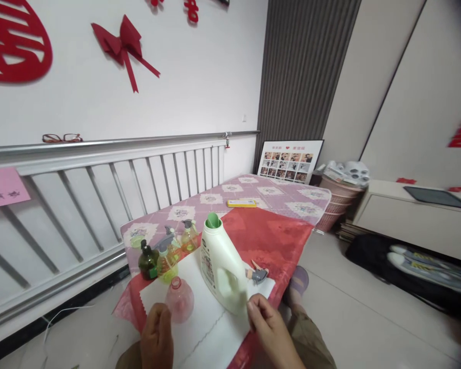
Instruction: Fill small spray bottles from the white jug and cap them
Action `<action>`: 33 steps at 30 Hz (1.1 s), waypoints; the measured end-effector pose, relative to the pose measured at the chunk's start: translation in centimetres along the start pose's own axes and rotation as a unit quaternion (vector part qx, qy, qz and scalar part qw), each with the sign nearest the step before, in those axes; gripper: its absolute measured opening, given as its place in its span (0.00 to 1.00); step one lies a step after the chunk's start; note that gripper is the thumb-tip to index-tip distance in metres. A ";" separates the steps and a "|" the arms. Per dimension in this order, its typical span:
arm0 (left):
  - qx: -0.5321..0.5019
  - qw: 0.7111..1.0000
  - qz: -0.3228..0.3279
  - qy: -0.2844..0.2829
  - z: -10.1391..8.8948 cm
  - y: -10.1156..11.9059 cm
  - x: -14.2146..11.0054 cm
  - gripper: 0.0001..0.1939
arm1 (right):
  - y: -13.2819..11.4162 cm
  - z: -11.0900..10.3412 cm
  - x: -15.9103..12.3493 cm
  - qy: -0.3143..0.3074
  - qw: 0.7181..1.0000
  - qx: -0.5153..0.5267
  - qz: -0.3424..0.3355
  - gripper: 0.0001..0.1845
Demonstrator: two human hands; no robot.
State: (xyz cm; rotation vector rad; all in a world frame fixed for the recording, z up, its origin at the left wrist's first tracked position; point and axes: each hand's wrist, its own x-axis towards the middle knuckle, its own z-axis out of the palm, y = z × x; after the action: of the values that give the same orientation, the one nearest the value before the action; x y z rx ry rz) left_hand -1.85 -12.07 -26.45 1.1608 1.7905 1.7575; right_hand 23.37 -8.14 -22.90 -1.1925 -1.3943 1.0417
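Note:
My left hand is closed beside a clear pink bottle with no top on it. The fingers hide whatever they may hold. My right hand is curled with thumb and fingertips together, close to the lower end of a cream detergent jug; whether it touches the jug I cannot tell. A green cap sits at the jug's mouth. Behind the jug's handle side lies a grey spray head. Jug and pink bottle stand on a white sheet.
Left of the jug are a dark green pump bottle, a yellow spray bottle and another yellow spray bottle. Farther back are a red cloth and a yellow-edged box. A radiator runs along the wall.

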 end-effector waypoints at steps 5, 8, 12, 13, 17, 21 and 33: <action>0.007 0.994 -0.054 0.097 -0.4 -4.0 1.8 0.28 | 2.0 -4.3 1.6 0.101 0.993 -0.058 -0.011 0.20; 0.047 0.993 -0.065 0.082 0.3 -5.1 2.5 0.40 | 4.0 -6.2 2.9 0.135 0.979 -0.148 -0.033 0.17; 0.115 0.991 -0.060 0.018 1.5 -5.2 2.5 0.47 | 6.5 -7.6 4.4 0.128 0.966 -0.222 -0.044 0.14; 0.126 0.990 -0.057 0.011 1.8 -5.3 2.4 0.48 | 7.0 -7.7 4.8 0.124 0.964 -0.230 -0.046 0.13; 0.113 0.990 -0.085 0.016 2.7 -6.0 2.4 0.50 | 8.2 -7.8 6.1 0.095 0.955 -0.271 -0.073 0.16; 0.086 0.991 -0.096 0.032 3.6 -6.5 1.9 0.52 | 8.4 -7.3 7.3 0.056 0.949 -0.294 -0.099 0.23; 0.100 0.991 -0.075 0.050 4.5 -7.4 1.1 0.45 | 6.2 -6.3 9.8 -0.132 0.882 -0.452 0.005 0.35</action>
State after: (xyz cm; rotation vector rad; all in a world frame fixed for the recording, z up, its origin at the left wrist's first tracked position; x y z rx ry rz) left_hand -1.21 -7.48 -33.85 0.9952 2.0950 1.6057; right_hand 30.14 2.49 -26.61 -1.7476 -2.2135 0.5389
